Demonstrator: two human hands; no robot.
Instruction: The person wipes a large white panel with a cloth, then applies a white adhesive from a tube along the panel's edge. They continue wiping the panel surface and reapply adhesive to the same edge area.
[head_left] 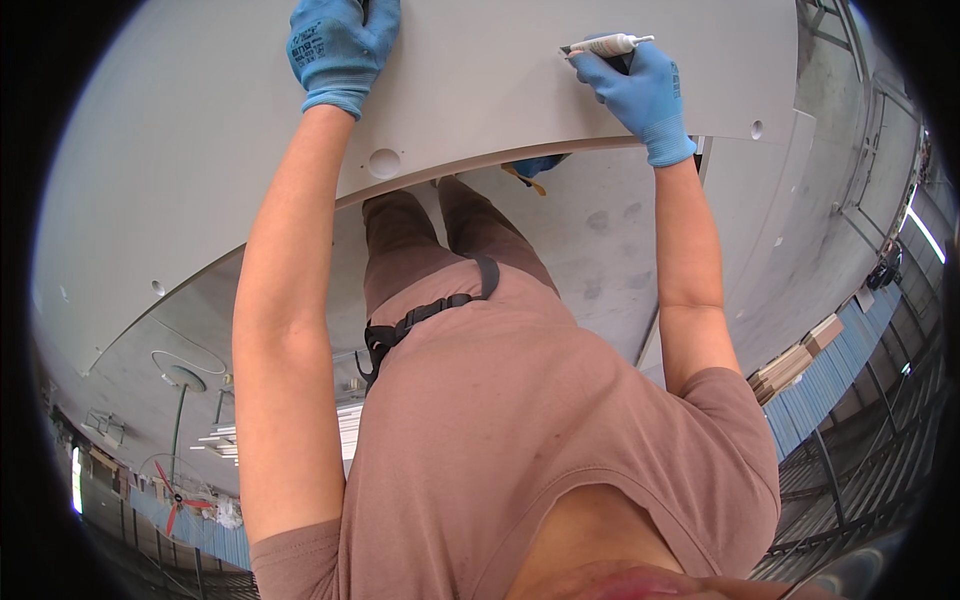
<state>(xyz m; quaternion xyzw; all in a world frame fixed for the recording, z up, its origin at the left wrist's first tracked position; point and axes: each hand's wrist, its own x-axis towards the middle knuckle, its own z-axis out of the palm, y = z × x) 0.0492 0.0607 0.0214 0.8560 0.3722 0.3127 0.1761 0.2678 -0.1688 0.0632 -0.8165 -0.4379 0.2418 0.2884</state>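
Observation:
My right hand [640,95], in a blue glove, is closed round a slim white marker-like tube [610,45] over a large pale grey panel [470,90]. The tube lies slantwise in the fingers; a thin narrow end points right and a dark end points left, close to the panel. My left hand [340,50], also gloved in blue, rests on the panel at the upper left. Its fingertips run out of the picture at the top, and a small dark patch shows between thumb and fingers. I cannot tell whether it holds anything.
The panel's curved near edge has a large round recess [384,163] and smaller round holes [757,129]. Below it, a blue and yellow item [535,168] lies on the floor near my feet. A red-bladed fan [175,498] stands at the lower left; stacked boards [800,355] are at the right.

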